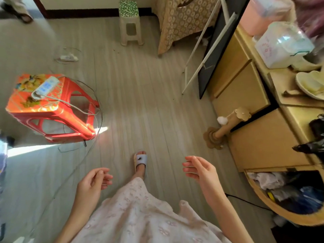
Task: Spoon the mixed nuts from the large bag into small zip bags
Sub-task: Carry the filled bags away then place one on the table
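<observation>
Nuts, large bag, spoon and small zip bags cannot be made out in the head view, so their place, heading and long axis cannot be told.

Both hands hang in front of the body above the floor point(140, 85) and grasp nothing. The left hand point(93, 183) is at lower centre-left, its forearm running up from the bottom edge; the fingers are loosely curled toward the right, with the thumb lying near the fingertips. The right hand point(199, 170) sits slightly higher in the picture at lower centre-right, palm turned inward, fingers relaxed and a little spread, pointing left. The two hands are well apart, with a pale patterned skirt point(140, 213) between the forearms and one foot in a light slipper point(140, 161) showing beyond the hem.

Surroundings: a red plastic stool point(52, 109) stands at left on the floor, carrying a white power strip point(46, 87) whose cable trails down past the seat. A white stool with a green patterned top point(129, 23) stands at the far wall. Along the right runs a yellow wooden cabinet point(245, 95), its top holding clear plastic containers point(282, 44) and a pair of pale slippers point(310, 84). A small cardboard stand point(226, 128) leans against the cabinet front.
</observation>
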The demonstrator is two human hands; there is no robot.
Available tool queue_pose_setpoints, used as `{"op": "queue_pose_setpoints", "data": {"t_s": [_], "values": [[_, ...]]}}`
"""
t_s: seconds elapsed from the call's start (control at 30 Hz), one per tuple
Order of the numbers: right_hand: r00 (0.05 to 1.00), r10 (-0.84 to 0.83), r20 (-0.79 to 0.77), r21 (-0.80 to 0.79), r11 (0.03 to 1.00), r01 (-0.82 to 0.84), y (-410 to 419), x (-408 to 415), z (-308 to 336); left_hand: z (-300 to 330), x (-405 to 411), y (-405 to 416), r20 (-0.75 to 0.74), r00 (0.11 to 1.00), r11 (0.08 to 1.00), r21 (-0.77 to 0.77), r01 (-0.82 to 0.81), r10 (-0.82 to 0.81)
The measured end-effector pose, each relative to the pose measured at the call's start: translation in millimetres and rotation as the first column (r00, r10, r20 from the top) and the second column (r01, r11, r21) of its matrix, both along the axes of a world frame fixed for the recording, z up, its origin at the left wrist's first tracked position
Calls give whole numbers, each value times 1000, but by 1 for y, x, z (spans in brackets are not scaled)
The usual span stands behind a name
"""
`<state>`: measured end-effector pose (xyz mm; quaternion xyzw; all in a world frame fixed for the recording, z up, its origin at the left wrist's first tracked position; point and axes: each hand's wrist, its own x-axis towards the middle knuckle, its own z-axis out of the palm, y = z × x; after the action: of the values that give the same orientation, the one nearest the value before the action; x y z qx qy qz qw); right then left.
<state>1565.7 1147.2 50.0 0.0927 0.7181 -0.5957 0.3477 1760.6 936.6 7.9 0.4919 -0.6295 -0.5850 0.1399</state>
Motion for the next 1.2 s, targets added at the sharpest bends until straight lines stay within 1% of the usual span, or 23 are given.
{"op": "queue_pose_setpoints", "data": {"t_s": [0.07,0.17,0.33,0.43,0.6,0.73,0.8,0.97,1.0,1.07,1.1,1.13,1.2], "values": [[1000,-22,-13,8,1000,22,-29,-32,-1,0,-39,-36,-15,1000,1000,6,27,-26],[998,-68,-9,-6,998,68,-76,-76,2,9,-107,-91,-51,992,993,-26,112,-113],[995,-103,12,-44,994,103,-146,-139,8,29,-215,-171,-62,946,945,-102,310,-317],[993,-119,13,-58,991,120,-177,-178,11,37,-267,-203,-76,925,923,-127,362,-373],[990,-142,15,-52,988,143,-221,-256,7,29,-344,-237,-79,953,954,-102,283,-291],[995,-98,-9,-35,995,98,-255,-333,2,19,-411,-259,-110,973,977,-80,196,-204],[997,-72,-20,-31,997,72,-274,-378,2,16,-448,-273,-113,981,988,-36,153,-156],[997,-18,-69,9,1000,18,-311,-491,9,13,-527,-310,-78,984,987,-45,157,-160],[996,15,-93,36,999,-12,-316,-508,8,11,-541,-318,-80,983,986,-48,160,-164],[995,32,-99,22,999,-30,-322,-517,19,22,-549,-318,-91,982,986,-28,166,-168],[997,22,-73,16,1000,-21,-345,-576,13,12,-601,-348,-67,986,988,-42,150,-153],[999,12,-53,12,1000,-11,-353,-596,13,12,-618,-357,-53,987,988,-47,147,-149],[999,3,-49,13,1000,-3,-359,-597,15,19,-618,-358,-58,985,985,-70,157,-161]]}}
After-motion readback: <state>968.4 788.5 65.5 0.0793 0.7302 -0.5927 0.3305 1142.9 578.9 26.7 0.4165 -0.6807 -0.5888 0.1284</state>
